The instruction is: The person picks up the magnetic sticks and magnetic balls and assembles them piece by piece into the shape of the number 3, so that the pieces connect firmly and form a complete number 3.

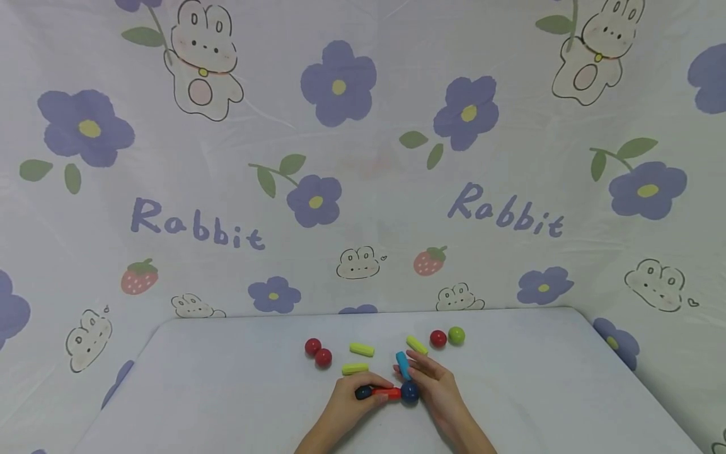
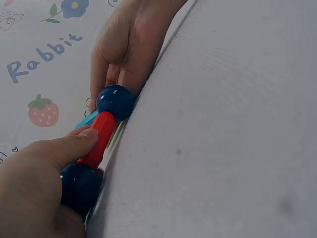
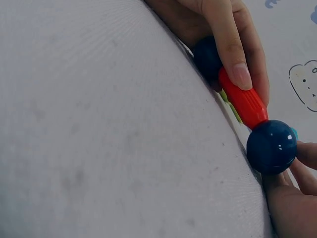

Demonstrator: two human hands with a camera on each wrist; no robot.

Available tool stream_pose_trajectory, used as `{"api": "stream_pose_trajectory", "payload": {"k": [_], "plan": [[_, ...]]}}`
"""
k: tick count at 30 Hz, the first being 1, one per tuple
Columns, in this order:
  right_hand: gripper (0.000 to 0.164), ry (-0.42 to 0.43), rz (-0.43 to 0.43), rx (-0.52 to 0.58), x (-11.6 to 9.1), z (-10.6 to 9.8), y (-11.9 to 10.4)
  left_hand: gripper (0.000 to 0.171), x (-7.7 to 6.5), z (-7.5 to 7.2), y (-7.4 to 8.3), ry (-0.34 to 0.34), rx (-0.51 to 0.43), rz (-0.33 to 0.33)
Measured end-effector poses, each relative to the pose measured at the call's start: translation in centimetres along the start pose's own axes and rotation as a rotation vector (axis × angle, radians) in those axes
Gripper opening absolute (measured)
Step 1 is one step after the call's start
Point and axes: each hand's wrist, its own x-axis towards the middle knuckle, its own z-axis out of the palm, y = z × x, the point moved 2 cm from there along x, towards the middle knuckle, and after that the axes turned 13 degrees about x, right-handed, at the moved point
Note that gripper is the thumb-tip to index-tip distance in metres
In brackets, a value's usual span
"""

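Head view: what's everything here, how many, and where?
Backdrop: 1, white with printed flowers, rabbits, strawberries, lettering, behind
Table: 1, white, in front
Red balls: 3, red, pair left, one right
Green ball: 1, green, beside one red ball
Lime rods: 3, lime, between the red balls
Dark balls: 2, dark blue, lower centre
Red rod: 1, red, between them
Blue rod: 1, light blue, lower centre
Forearms: 2, bare, bottom
Left hand: 1, bare, gripping red rod
Right hand: 1, bare, at blue rod
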Motion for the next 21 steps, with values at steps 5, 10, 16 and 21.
{"api": "stream_pose_trajectory", "payload": {"k": [5,10,16,21], "plan": [[0.050,-0.005,0.020,0.007,-0.1,0.1,-0.2,0.021,-0.1,-0.1,0.2,0.006,0.006,0.013],[0.049,0.007,0.032,0.012,-0.2,0.1,-0.4,0.021,0.0,0.0,0.1,-0.001,0.001,-0.010],[0.048,0.003,0.031,0.014,-0.1,-0.1,-0.3,0.021,-0.2,-0.2,0.9,0.001,-0.014,-0.008],[0.048,0.026,-0.013,-0.065,0.0,-0.2,-0.1,0.020,-0.6,-0.8,2.1,0.015,-0.035,0.031]]}}
